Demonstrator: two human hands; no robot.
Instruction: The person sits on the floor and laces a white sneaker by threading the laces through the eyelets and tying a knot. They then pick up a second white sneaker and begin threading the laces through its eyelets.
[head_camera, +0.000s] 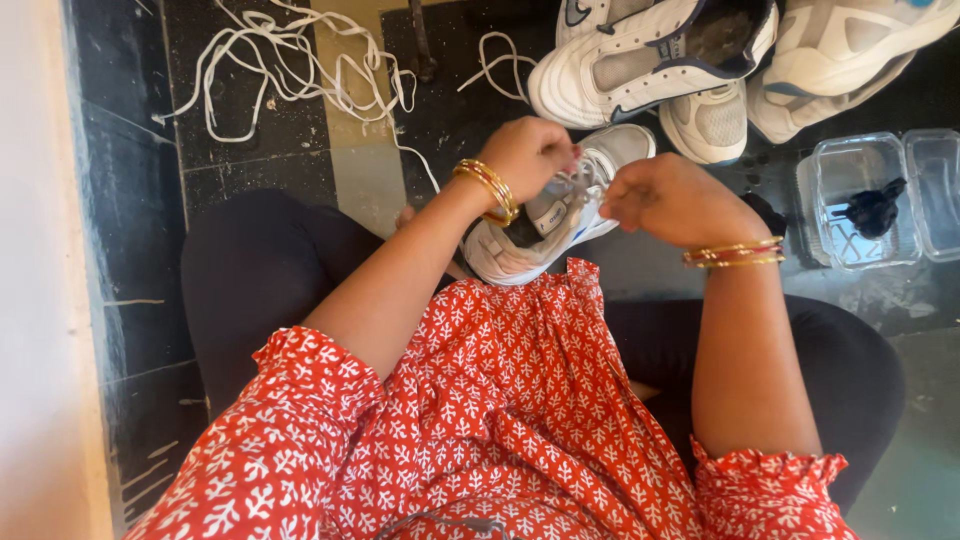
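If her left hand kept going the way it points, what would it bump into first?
Probably the right hand: the left hand points across the white shoe toward it, a small gap apart, though depth is unclear.

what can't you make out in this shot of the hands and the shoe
Head view:
- Left hand fingertips: curled out of sight over the shoe.
- Right hand grip: fingers hidden behind its knuckles.
- Shoe's toe end: covered by the left forearm.
- Shoe pile: cut off by the top edge.
- Dark item in the clear box: too small.
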